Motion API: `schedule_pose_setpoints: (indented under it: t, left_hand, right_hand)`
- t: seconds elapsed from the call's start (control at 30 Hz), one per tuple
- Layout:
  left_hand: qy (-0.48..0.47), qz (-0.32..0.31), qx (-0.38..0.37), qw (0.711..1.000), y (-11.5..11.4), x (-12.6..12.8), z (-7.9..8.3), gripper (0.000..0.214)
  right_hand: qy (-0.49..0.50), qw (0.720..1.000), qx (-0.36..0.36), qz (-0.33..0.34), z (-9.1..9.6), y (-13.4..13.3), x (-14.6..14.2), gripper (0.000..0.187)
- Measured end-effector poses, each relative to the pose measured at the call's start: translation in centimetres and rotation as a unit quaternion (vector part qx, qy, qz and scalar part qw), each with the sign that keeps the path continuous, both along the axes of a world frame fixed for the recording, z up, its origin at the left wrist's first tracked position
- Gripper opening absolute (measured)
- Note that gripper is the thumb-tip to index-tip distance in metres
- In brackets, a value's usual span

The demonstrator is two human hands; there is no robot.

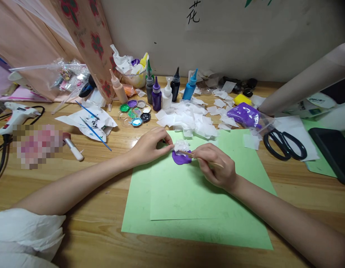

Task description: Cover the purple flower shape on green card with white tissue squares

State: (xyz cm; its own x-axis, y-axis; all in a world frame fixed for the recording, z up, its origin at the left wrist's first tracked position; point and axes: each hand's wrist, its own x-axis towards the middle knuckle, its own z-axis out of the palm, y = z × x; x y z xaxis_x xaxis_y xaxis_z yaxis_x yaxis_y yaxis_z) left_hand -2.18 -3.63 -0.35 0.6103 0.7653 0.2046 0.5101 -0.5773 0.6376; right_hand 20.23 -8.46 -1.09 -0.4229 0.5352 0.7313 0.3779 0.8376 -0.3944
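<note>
A flat purple clay piece (pixel 181 158) lies on the upper part of the green paper (pixel 183 201). Crumpled bits of white tissue paper (pixel 182 145) cover its far edge. My left hand (pixel 151 147) is closed in a pinch at the left side of the tissue paper. In my right hand (pixel 217 163) is a thin wooden stick (pixel 186 153), gripped like a pen, its tip touching where the tissue meets the purple clay. The tips of the left thumb and finger partly hide what they pinch.
Torn white paper squares (pixel 189 119) spread behind the green paper, near paint bottles (pixel 157 96) and a paint palette (pixel 136 111). Blue brushes (pixel 95 133) and a glue gun (pixel 17 117) lie left. Black scissors (pixel 284 145), a purple clay bag (pixel 245 114) and a phone (pixel 333 154) are right.
</note>
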Motion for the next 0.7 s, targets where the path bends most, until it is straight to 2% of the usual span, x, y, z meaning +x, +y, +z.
schedule_pose_setpoints:
  t: [0.1, 0.2, 0.3, 0.4, 0.47, 0.57, 0.63, 0.7]
  left_hand:
    - [0.001, 0.011, -0.007, 1.0, 0.0, 0.0, 0.0, 0.019]
    - [-0.003, 0.019, -0.017, 1.0, 0.0, -0.1, 0.2, 0.024]
    - [-0.01, 0.053, -0.005, 0.999, -0.1, -0.1, 0.4, 0.027]
    - [0.009, 0.092, 0.049, 0.994, -0.3, -0.1, 0.5, 0.024]
    - [0.047, 0.089, 0.082, 0.992, -0.6, 0.0, 0.4, 0.019]
    - [0.114, 0.084, 0.102, 0.985, -0.9, 0.2, 0.3, 0.024]
    - [0.137, 0.089, 0.102, 0.981, -1.0, 0.2, 0.1, 0.029]
    - [0.143, 0.088, 0.101, 0.981, -0.9, 0.2, -0.1, 0.031]
  right_hand:
    - [0.047, 0.995, -0.074, -0.042, -0.4, 0.0, 0.0, 0.015]
    - [0.077, 0.992, -0.092, -0.049, -0.6, 0.0, 0.0, 0.016]
    - [0.098, 0.993, -0.069, -0.024, -0.5, 0.0, 0.1, 0.017]
    - [0.1, 0.994, -0.041, -0.015, -0.2, -0.1, 0.2, 0.018]
    - [0.092, 0.995, -0.031, -0.018, 0.1, -0.1, 0.2, 0.019]
    - [0.068, 0.997, -0.019, -0.019, 0.3, 0.0, 0.2, 0.02]
    - [0.023, 0.999, 0.021, -0.011, 0.5, 0.0, 0.2, 0.019]
    - [-0.042, 0.994, 0.098, -0.002, 0.6, -0.1, 0.1, 0.016]
